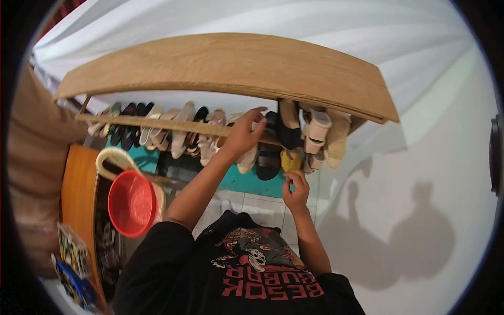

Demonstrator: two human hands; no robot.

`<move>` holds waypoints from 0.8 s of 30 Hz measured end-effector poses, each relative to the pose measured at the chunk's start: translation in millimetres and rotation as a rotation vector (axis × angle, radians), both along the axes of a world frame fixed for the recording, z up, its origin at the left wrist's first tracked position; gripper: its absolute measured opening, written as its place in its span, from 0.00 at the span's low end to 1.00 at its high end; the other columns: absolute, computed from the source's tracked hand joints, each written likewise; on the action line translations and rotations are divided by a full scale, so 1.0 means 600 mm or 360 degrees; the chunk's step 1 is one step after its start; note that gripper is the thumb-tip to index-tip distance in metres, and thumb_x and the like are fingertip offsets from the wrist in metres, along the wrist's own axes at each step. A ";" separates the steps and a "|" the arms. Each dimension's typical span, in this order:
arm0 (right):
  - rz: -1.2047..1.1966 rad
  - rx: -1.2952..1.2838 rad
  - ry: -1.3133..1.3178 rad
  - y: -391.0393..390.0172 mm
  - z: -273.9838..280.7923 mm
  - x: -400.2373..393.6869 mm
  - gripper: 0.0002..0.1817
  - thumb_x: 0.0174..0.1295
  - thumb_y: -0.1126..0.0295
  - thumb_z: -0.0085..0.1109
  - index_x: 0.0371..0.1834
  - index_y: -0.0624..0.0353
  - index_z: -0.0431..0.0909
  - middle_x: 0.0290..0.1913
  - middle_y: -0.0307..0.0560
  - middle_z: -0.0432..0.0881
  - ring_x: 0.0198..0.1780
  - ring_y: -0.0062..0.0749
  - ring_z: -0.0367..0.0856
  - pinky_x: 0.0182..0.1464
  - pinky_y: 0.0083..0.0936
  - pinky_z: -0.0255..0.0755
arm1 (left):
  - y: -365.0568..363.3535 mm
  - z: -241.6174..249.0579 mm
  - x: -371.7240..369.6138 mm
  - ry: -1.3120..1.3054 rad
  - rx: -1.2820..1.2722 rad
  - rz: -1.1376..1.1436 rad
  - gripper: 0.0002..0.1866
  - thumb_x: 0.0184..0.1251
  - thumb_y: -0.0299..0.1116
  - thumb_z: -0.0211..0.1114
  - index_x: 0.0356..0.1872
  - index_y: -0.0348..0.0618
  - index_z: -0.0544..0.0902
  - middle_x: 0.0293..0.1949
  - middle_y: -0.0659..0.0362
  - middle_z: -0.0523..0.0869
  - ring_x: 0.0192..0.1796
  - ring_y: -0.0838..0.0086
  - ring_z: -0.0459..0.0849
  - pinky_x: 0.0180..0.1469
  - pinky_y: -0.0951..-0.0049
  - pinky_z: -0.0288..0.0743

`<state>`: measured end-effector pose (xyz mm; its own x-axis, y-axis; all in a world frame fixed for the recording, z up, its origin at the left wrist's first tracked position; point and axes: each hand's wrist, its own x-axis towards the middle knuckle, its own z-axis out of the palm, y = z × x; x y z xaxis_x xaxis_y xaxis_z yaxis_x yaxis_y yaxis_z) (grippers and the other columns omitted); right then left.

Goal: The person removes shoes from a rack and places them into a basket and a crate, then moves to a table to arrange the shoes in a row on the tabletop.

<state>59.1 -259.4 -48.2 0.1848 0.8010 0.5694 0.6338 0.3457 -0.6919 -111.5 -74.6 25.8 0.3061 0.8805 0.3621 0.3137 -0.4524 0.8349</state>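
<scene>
A: Shoes fill the rack ahead of us. We have our left hand [242, 135] up on the wooden rail [157, 124] of the shoe rack [226, 65], fingers [255, 112] spread and curled over the rail's top edge, resting against a pale sandal [247, 157] that hangs just below.

B: And our right hand [295, 190]?

A: Lower and further right, raised in front of the chest. Its fingers are pressed together at the tips, touching the bottom edge of a yellow sandal [290, 159]. We cannot tell whether they truly pinch it or only touch it.

B: Where does that yellow sandal sit?

A: Beneath the rail, between a black sandal [268, 160] on its left and a pair of white strapped sandals [316, 130] on its right. All of them hang toe-down under the rack's broad wooden top board.

B: What else do we see?

A: The row of shoes [157, 128] runs leftward along the rail, pale, tan and dark ones packed side by side. To the lower left a red plastic basin [131, 203] stands on edge beside a cream-coloured handle [113, 157], near an orange wooden cabinet [79, 189]. White cloth [315, 21] hangs behind the rack, and two shadows fall on the pale wall [420, 210] at the right.
</scene>
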 end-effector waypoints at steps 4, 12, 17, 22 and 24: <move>0.0324 -0.0154 0.0160 -0.013 -0.049 -0.043 0.09 0.54 0.85 0.56 0.37 0.64 0.78 0.37 0.50 0.81 0.34 0.41 0.83 0.37 0.31 0.77 | -0.082 -0.018 -0.065 -0.0089 0.0289 -0.0027 0.11 0.66 0.25 0.61 0.48 0.37 0.81 0.35 0.53 0.82 0.41 0.63 0.82 0.49 0.67 0.74; 0.1051 -0.0972 0.0130 -0.069 -0.129 -0.170 0.11 0.59 0.78 0.59 0.46 0.62 0.78 0.41 0.48 0.82 0.34 0.34 0.80 0.42 0.28 0.75 | -0.348 -0.371 -0.279 0.0000 -0.1024 -0.0063 0.12 0.67 0.36 0.60 0.40 0.35 0.81 0.32 0.49 0.83 0.37 0.64 0.82 0.42 0.63 0.75; 0.1436 -0.1723 -0.0224 -0.124 -0.396 -0.190 0.16 0.62 0.66 0.66 0.50 0.61 0.80 0.41 0.46 0.85 0.39 0.29 0.82 0.43 0.28 0.76 | -0.590 -0.630 -0.514 0.1141 -0.1779 0.0297 0.26 0.64 0.46 0.57 0.46 0.27 0.83 0.51 0.35 0.83 0.55 0.45 0.83 0.57 0.52 0.75; 0.1219 -0.2217 -0.0070 -0.190 -0.645 -0.191 0.17 0.58 0.65 0.68 0.47 0.62 0.81 0.40 0.49 0.86 0.40 0.31 0.83 0.45 0.28 0.76 | -0.792 -0.801 -0.693 0.0780 -0.1506 -0.0168 0.25 0.65 0.45 0.57 0.56 0.37 0.80 0.50 0.43 0.87 0.45 0.50 0.87 0.47 0.51 0.78; 0.1195 -0.2380 0.0043 -0.208 -0.689 -0.207 0.17 0.56 0.63 0.69 0.45 0.61 0.82 0.39 0.50 0.86 0.43 0.32 0.84 0.48 0.28 0.76 | -0.794 -0.588 -0.691 -0.0084 -0.2261 0.0780 0.21 0.59 0.42 0.61 0.45 0.35 0.86 0.45 0.43 0.88 0.46 0.51 0.87 0.51 0.58 0.80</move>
<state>-65.0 -383.9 -461.8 -0.4691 0.5084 -0.7221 0.6277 -0.3832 -0.6776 -526.0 -551.0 -327.0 -0.1002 0.5066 -0.8564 0.1464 0.8588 0.4909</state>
